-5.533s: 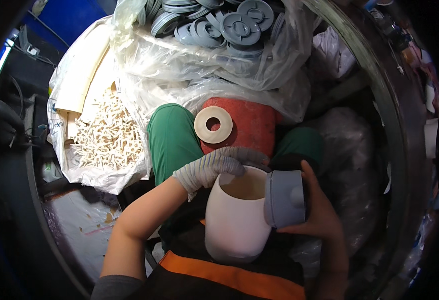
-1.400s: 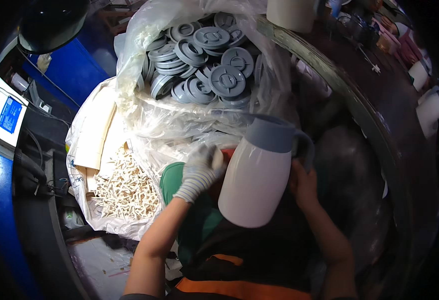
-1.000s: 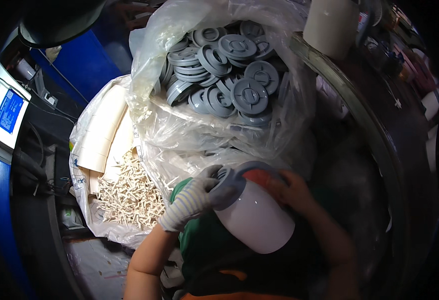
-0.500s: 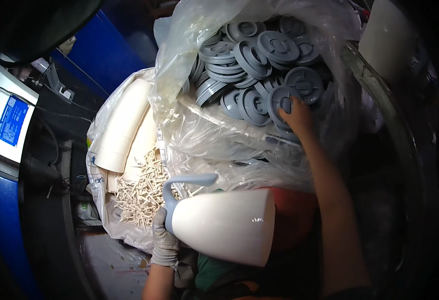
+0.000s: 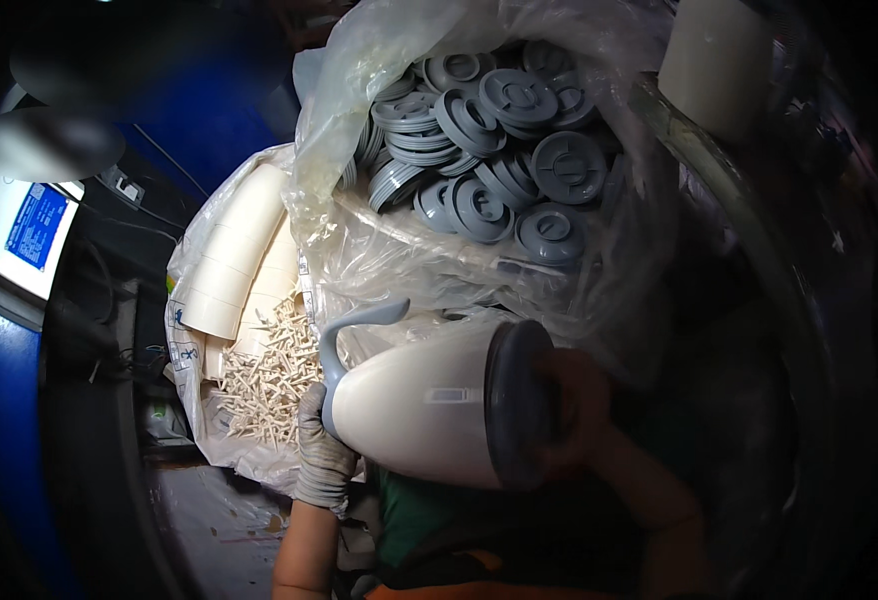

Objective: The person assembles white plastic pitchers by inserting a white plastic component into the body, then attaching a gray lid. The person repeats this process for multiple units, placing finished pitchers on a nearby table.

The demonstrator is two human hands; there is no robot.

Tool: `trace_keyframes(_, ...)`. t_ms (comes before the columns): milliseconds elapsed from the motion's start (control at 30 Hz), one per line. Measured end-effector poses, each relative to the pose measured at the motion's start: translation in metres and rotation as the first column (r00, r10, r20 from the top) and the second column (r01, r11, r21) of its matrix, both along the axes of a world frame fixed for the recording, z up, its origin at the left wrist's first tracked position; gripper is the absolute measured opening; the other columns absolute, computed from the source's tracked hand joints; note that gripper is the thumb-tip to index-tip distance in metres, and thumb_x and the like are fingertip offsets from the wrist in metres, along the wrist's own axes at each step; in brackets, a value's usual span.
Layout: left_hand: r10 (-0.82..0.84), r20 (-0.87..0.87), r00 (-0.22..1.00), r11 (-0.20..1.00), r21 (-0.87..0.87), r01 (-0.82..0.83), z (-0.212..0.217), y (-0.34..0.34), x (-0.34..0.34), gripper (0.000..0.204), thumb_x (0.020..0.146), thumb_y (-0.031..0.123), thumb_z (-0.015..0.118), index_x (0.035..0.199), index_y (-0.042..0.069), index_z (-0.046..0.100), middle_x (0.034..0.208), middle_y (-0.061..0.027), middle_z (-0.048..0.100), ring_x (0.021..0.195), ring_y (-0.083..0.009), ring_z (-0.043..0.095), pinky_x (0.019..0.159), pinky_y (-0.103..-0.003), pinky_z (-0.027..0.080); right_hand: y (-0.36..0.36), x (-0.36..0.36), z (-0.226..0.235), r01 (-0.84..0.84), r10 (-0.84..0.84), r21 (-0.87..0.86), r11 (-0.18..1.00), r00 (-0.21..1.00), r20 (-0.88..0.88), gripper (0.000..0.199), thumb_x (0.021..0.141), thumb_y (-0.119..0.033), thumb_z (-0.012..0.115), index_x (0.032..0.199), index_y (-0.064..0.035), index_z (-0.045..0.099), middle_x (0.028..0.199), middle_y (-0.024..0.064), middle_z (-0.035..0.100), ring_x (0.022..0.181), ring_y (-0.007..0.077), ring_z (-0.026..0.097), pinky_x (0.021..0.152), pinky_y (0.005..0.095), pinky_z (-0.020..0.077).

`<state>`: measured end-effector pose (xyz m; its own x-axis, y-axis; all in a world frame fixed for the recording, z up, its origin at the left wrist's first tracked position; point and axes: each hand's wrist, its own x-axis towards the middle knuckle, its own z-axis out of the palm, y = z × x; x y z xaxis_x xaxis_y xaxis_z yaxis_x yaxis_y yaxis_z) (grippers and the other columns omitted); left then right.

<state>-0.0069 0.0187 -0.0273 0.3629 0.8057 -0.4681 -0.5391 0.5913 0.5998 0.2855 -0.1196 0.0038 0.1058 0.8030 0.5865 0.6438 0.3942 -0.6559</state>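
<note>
Lying on its side in front of me is a white tapered jug point(image 5: 414, 420) with a grey curved handle point(image 5: 364, 316) at its narrow end. My left hand point(image 5: 321, 445), in a pale knit glove, grips that grey narrow end. A grey round disc point(image 5: 519, 405) covers the wide end, facing right. My bare right hand point(image 5: 581, 408) is closed on the disc's outer side, in shadow, with the fingertips partly hidden. Beyond the jug, a clear plastic bag point(image 5: 389, 245) holds many similar grey discs point(image 5: 551, 232), some stacked and some loose.
Left of the bag, an open white sack point(image 5: 191, 400) holds cream curved shells point(image 5: 229, 260) and a heap of small cream pegs point(image 5: 274, 385). A white machine with a blue label point(image 5: 37, 228) stands far left. A white cylinder point(image 5: 714, 65) stands at upper right.
My right hand has brought a grey disc from the bag to the jug's wide end. My left hand still holds the jug, and the view has shifted slightly.
</note>
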Motion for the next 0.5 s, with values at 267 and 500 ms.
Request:
trace_keyframes(267,-0.216,0.039,0.976,0.971,-0.094,0.219,0.014,-0.022,-0.006,0.049,0.084,0.04,0.06,0.112,0.0,0.057,0.107,-0.0158,0.063,0.096,-0.0275,0.06,0.088,-0.04,0.048,-0.044,-0.017,0.017,-0.13,0.072,0.271,0.954,0.974,0.215,0.076,0.058,-0.056,0.077,0.111,-0.0051,0.06,0.102,0.016,0.061,0.086,0.034,0.062,0.069,0.0421,0.0506)
trace_keyframes(500,-0.195,-0.051,0.979,0.98,0.016,0.196,0.016,-0.031,-0.002,0.056,0.086,0.051,0.053,0.111,0.001,0.06,0.105,-0.0148,0.065,0.095,-0.0263,0.061,0.087,-0.038,0.049,-0.067,-0.023,0.036,0.006,-0.032,0.18,0.984,0.99,0.141,0.073,0.061,-0.053,0.076,0.111,-0.0029,0.06,0.1,0.0164,0.06,0.086,0.0327,0.062,0.07,0.0397,0.0503)
